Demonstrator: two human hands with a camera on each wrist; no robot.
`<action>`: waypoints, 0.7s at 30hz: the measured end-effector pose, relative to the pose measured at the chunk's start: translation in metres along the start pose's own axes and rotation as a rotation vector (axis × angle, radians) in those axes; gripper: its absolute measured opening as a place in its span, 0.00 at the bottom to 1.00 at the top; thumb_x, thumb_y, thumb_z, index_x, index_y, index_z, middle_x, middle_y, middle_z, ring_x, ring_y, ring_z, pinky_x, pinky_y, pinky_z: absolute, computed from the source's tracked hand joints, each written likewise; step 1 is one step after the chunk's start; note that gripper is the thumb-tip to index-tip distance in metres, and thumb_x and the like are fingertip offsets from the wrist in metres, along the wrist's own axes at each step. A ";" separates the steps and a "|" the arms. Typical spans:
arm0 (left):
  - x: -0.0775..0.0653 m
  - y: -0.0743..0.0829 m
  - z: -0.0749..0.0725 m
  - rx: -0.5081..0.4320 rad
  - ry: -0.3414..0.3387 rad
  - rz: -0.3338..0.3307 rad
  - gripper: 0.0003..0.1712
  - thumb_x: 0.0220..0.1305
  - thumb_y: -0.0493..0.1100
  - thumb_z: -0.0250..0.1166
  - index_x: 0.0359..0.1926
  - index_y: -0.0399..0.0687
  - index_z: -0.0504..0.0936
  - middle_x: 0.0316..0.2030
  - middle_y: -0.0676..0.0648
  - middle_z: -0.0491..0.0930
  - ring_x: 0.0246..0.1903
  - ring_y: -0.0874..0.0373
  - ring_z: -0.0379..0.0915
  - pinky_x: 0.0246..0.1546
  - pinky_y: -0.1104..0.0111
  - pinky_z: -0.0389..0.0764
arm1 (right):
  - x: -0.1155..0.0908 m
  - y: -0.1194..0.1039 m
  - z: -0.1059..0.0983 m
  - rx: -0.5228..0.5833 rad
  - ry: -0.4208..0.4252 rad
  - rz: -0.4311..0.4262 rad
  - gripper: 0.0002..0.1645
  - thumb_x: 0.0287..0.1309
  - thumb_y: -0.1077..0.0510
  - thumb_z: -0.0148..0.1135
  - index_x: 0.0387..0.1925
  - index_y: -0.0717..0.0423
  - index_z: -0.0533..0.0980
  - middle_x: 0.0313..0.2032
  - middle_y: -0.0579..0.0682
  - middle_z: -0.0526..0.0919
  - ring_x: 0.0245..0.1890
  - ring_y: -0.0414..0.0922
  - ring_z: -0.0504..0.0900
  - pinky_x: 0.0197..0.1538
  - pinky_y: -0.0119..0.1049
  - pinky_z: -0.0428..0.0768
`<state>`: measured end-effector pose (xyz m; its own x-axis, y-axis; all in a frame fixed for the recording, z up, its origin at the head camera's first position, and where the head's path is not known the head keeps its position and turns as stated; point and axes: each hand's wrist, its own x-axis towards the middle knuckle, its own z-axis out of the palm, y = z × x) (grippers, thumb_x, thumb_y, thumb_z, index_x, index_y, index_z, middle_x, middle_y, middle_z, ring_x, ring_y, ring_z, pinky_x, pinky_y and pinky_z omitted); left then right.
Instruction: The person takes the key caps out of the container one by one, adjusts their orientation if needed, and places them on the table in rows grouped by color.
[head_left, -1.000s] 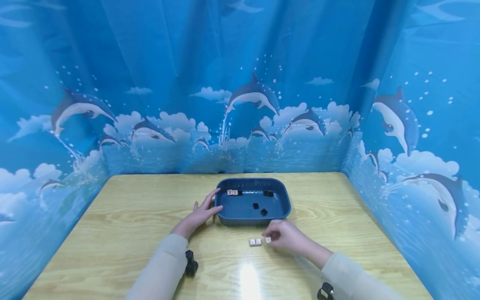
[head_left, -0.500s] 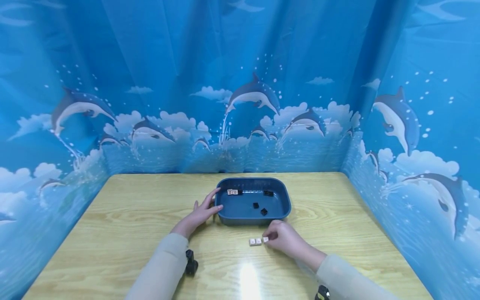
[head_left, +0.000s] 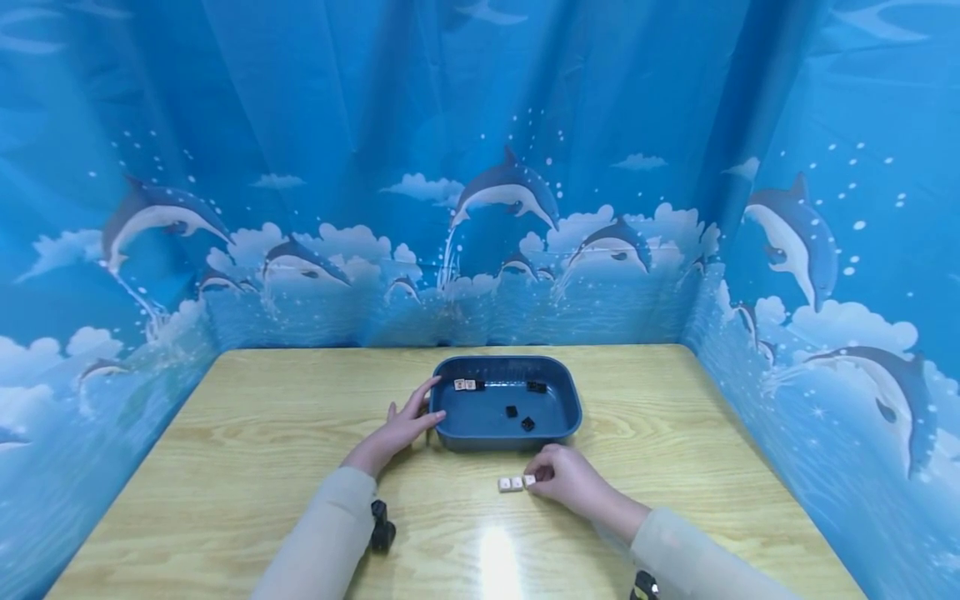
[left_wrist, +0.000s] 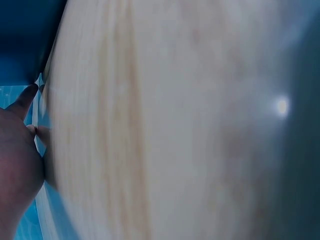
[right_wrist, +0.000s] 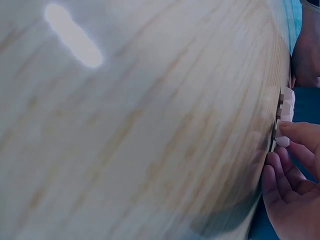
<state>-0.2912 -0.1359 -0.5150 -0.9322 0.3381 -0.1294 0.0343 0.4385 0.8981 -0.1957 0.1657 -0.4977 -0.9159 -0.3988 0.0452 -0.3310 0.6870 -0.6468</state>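
Observation:
My right hand [head_left: 567, 477] pinches a small white keycap [head_left: 530, 481] between thumb and fingers, low over the wooden table in front of the tray. Just left of it, two more white keycaps [head_left: 511, 484] sit side by side, and the held one is right at the end of their row. In the right wrist view the thumb lies on the pinched keycap [right_wrist: 283, 141]. My left hand [head_left: 397, 429] rests with fingers spread against the left side of the dark blue tray [head_left: 506, 445], thumb at its rim.
Inside the tray, two white keycaps [head_left: 465, 385] stand by the back left wall beside a black one [head_left: 481, 386]. Several more black pieces [head_left: 528, 424] lie across its floor. A dolphin-print curtain [head_left: 360, 208] surrounds the table [head_left: 300, 433].
The right hand has slid the pinched keycap left, from a gap apart to the end of the row of two. The left hand and the tray have stayed put.

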 end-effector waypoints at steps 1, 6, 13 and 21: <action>0.000 0.000 0.000 0.001 -0.001 0.001 0.40 0.72 0.53 0.56 0.77 0.65 0.46 0.70 0.34 0.59 0.71 0.39 0.50 0.63 0.46 0.10 | 0.000 0.000 0.000 -0.003 0.000 -0.001 0.10 0.44 0.66 0.74 0.31 0.55 0.84 0.28 0.42 0.75 0.28 0.37 0.74 0.32 0.28 0.78; 0.001 0.000 -0.001 0.006 -0.002 0.003 0.40 0.72 0.53 0.56 0.77 0.66 0.46 0.70 0.34 0.59 0.71 0.39 0.49 0.63 0.46 0.10 | 0.001 -0.001 0.001 0.007 -0.001 0.001 0.09 0.44 0.66 0.74 0.30 0.55 0.83 0.27 0.42 0.76 0.28 0.37 0.74 0.31 0.28 0.77; 0.001 0.000 -0.001 0.004 -0.002 0.003 0.40 0.72 0.53 0.56 0.77 0.65 0.46 0.70 0.34 0.59 0.71 0.39 0.49 0.63 0.46 0.10 | 0.000 -0.004 0.001 0.023 -0.014 0.014 0.09 0.44 0.66 0.74 0.30 0.55 0.83 0.27 0.43 0.76 0.27 0.37 0.73 0.30 0.29 0.76; 0.000 0.001 0.000 -0.007 -0.006 -0.013 0.40 0.72 0.53 0.57 0.77 0.67 0.47 0.70 0.35 0.59 0.71 0.40 0.49 0.64 0.47 0.10 | 0.000 -0.004 0.001 0.029 -0.020 0.019 0.09 0.45 0.66 0.74 0.30 0.55 0.83 0.27 0.43 0.76 0.27 0.37 0.73 0.30 0.28 0.77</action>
<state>-0.2906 -0.1350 -0.5138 -0.9305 0.3370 -0.1434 0.0196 0.4368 0.8993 -0.1947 0.1623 -0.4960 -0.9172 -0.3980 0.0175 -0.3065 0.6769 -0.6692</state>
